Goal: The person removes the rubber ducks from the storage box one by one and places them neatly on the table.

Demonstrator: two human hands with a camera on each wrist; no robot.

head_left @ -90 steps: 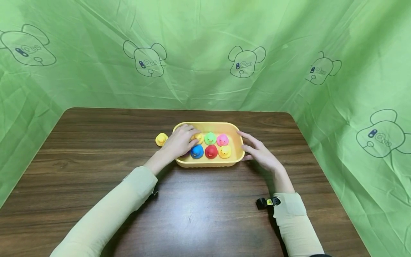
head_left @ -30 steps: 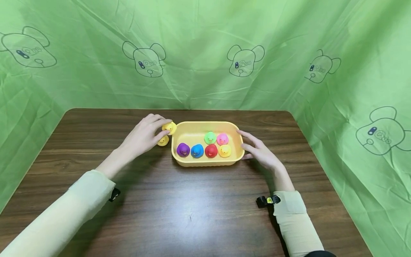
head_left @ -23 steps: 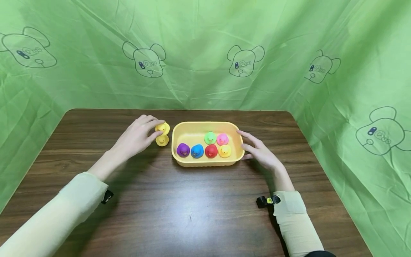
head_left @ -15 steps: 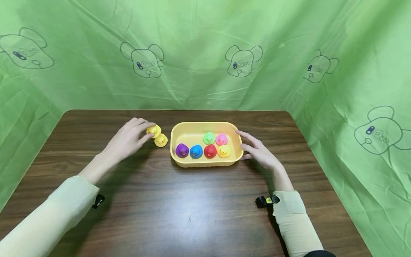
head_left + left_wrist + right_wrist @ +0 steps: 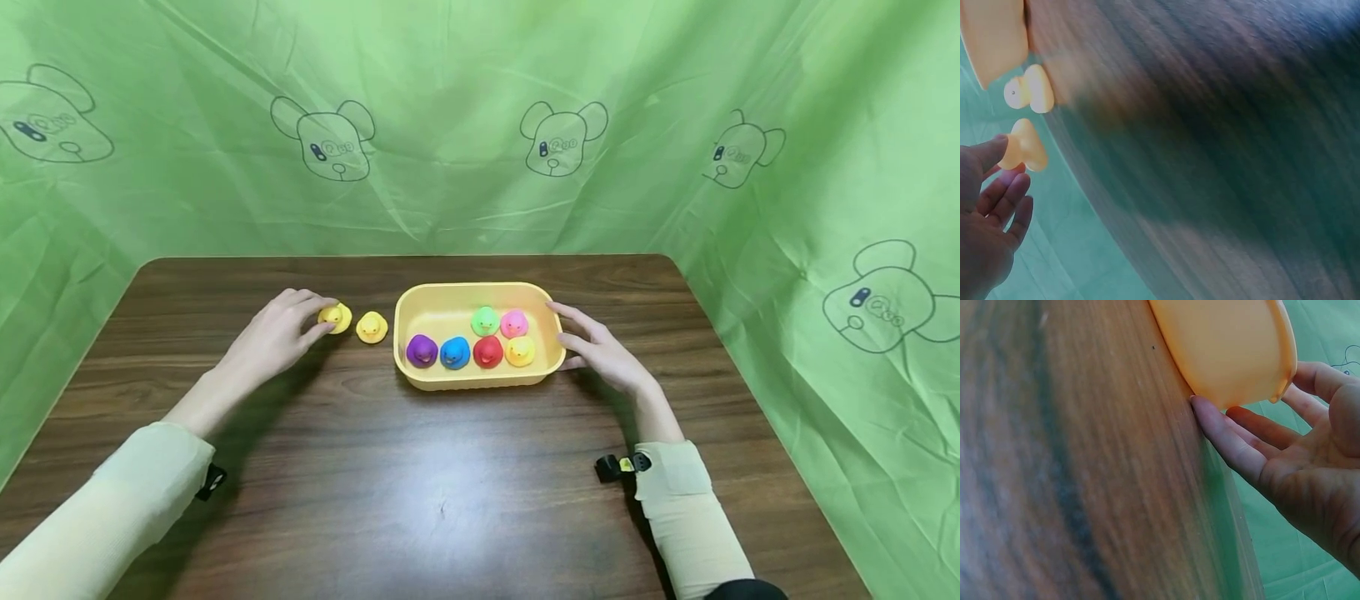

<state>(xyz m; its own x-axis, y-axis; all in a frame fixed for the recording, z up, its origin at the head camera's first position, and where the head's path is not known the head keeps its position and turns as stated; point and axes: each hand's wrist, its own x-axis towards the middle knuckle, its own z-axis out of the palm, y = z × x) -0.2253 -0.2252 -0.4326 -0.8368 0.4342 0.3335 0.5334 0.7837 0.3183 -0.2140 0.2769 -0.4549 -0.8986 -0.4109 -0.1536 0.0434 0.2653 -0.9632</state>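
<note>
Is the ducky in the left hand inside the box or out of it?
Out. The left hand pinches that yellow duck away from the box, and another yellow duck sits in between.

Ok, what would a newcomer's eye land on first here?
Likely the six colourful toy ducks inside the yellow rounded-rectangular plastic tub on the brown wood-grain table. Left of the tub, the left hand pinches a yellow toy duck beside another yellow one. Behind hangs bright green cloth.

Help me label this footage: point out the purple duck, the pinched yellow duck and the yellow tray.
Purple duck (image 5: 422,350): head view, on its upper side.
Pinched yellow duck (image 5: 1032,147): left wrist view, on its body.
Yellow tray (image 5: 1229,353): right wrist view, outer wall.
</note>
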